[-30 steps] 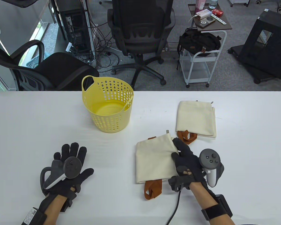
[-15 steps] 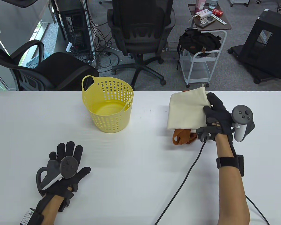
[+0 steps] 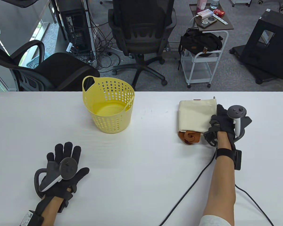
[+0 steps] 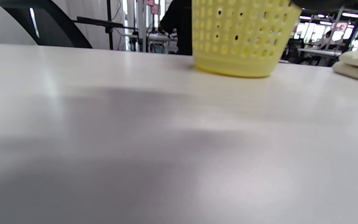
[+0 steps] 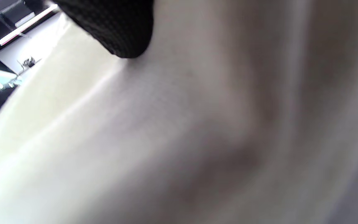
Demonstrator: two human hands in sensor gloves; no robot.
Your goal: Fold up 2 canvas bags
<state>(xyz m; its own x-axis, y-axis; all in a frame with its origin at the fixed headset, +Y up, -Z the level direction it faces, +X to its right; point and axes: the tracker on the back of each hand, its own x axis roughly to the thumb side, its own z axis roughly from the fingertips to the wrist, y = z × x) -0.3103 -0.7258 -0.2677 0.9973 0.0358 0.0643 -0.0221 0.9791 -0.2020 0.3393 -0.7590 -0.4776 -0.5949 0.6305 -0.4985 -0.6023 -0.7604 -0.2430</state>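
A second earlier the second folded bag had lain low and centre-right under the right hand (image 3: pixel 222 123); half a second on it was in the air; now it sat atop the first, the stacked canvas bags (image 3: pixel 197 115) squared at the right of the frame, rust-brown handles (image 3: pixel 189 137) curled at their near edge; by my reckoning the folding was all but done. The right hand rested against the stack's right edge, fingers curled at the cloth; whether they still pinched it I could not tell. The left hand (image 3: pixel 63 166) lay flat and spread on the white table (image 3: pixel 141 169), lower left, gripping nothing; a yellow basket (image 3: pixel 109 108) stood left of centre.
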